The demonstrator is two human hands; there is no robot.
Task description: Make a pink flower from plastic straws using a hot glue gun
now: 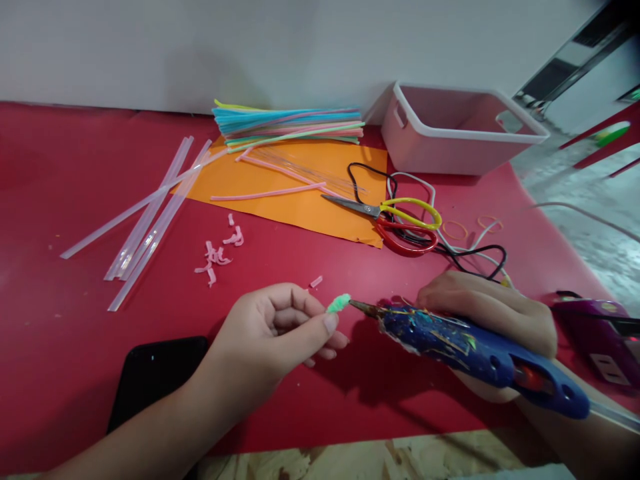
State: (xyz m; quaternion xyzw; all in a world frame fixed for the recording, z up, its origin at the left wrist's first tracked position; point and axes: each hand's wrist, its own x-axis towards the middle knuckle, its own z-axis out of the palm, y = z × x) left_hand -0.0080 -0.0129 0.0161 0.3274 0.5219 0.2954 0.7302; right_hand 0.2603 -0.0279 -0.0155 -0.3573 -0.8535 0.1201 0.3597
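Between thumb and forefinger, my left hand (280,333) pinches a small coiled piece of green pipe cleaner (340,303). My right hand (493,313) is wrapped round a blue hot glue gun (450,347), its body smeared with dried glue and colour. The gun's metal nozzle (364,308) points left, at or very near the right end of the green coil; actual contact is hard to tell. A clear glue stick (613,415) sticks out of the gun's rear. Just beyond my left fingers lies a short pink piece (316,282) on the red tabletop (280,257).
Scissors (385,217) and cables (493,257) lie beyond my right hand. Pipe cleaners (290,123) rest by orange paper (310,220), near a pink bin (460,150). Glue sticks (160,213) and pink scraps (215,255) are left, a phone (155,373) by my left forearm, a purple device (597,337) right.
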